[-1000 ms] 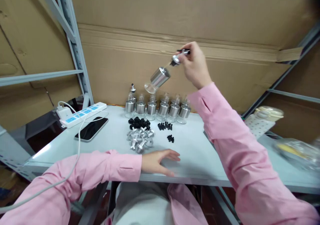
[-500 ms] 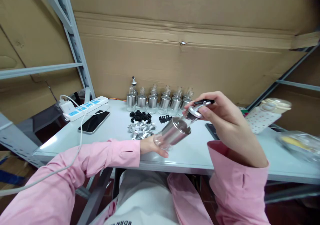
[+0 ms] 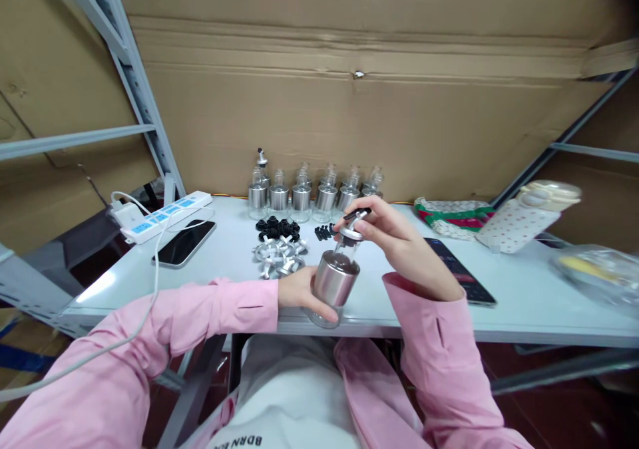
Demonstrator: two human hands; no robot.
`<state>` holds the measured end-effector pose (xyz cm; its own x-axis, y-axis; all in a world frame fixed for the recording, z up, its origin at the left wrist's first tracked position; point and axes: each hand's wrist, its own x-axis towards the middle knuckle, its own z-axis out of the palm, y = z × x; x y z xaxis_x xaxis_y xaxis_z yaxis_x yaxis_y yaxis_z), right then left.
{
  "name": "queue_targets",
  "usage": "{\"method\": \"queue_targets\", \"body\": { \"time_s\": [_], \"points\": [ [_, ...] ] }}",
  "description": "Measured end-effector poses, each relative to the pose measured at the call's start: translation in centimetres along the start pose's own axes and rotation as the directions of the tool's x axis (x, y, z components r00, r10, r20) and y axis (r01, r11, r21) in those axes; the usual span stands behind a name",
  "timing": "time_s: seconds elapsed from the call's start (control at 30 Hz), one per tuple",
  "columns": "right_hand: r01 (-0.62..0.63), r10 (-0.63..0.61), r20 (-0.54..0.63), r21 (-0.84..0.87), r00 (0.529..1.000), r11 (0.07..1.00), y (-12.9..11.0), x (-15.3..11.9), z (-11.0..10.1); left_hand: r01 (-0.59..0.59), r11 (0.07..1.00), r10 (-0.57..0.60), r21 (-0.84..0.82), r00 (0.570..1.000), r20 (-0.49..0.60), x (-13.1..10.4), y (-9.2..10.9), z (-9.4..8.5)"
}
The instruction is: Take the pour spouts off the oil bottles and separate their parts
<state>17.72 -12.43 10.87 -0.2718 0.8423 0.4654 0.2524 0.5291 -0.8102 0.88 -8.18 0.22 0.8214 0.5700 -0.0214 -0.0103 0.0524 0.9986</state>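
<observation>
A glass bottle (image 3: 337,279) with a brushed-metal sleeve is held near the table's front edge, tilted slightly to the right. My left hand (image 3: 305,291) wraps its lower part, the thumb lying across the front. At the bottle's neck, my right hand (image 3: 387,229) grips a silver pourer top (image 3: 351,233) with a black lever. The pourer sits at the mouth; how firmly it is seated I cannot tell. Just beyond my left hand lie silver pourer parts (image 3: 277,257), a heap of black stoppers (image 3: 277,228) and small black pieces (image 3: 324,231).
Several similar bottles (image 3: 301,197) stand in rows at the back, one with a pourer top (image 3: 261,158). A power strip (image 3: 167,217) and a phone (image 3: 184,243) lie left. On the right are another phone (image 3: 462,273), a dotted bottle (image 3: 524,223) and a plastic-covered bowl (image 3: 594,273).
The bottle has turned more upright and come lower, toward the front edge. My right hand has moved left and down with the pourer top, uncovering the right-hand phone.
</observation>
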Motion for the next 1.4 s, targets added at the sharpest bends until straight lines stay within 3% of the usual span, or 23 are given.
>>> {"method": "queue_targets", "body": {
  "time_s": [0.07, 0.2, 0.43, 0.6, 0.93, 1.4],
  "points": [
    [0.009, -0.007, -0.035, 0.062, 0.999, 0.998, 0.5, -0.1, 0.9, -0.007, 0.999, 0.007, 0.034, 1.0, 0.014, 0.0, 0.0, -0.1],
    [0.051, -0.011, -0.218, 0.178, 0.976, 0.983, 1.9, -0.9, 3.4, -0.035, 0.997, 0.035, 0.065, 0.999, 0.008, 0.0, 0.0, -0.1],
    [0.173, -0.133, -0.31, 0.105, 0.941, 0.979, 2.3, -2.4, 6.4, -0.121, 0.983, 0.113, 0.137, 0.991, 0.066, -0.2, 0.4, 0.1],
    [0.153, -0.083, -0.299, 0.22, 0.951, 0.963, 2.4, -2.9, 6.8, -0.135, 0.987, 0.127, 0.082, 0.987, 0.099, -0.1, 0.3, 0.2],
    [0.096, -0.032, -0.408, 0.137, 0.912, 0.986, 2.8, -2.9, 7.5, -0.107, 0.993, 0.102, 0.049, 0.99, 0.094, -0.1, 0.1, 0.3],
    [0.079, 0.023, -0.465, 0.199, 0.885, 0.977, 2.0, -2.2, 7.8, -0.111, 0.991, 0.101, 0.073, 0.986, 0.132, -0.2, 0.3, 0.2]
  ]
}}
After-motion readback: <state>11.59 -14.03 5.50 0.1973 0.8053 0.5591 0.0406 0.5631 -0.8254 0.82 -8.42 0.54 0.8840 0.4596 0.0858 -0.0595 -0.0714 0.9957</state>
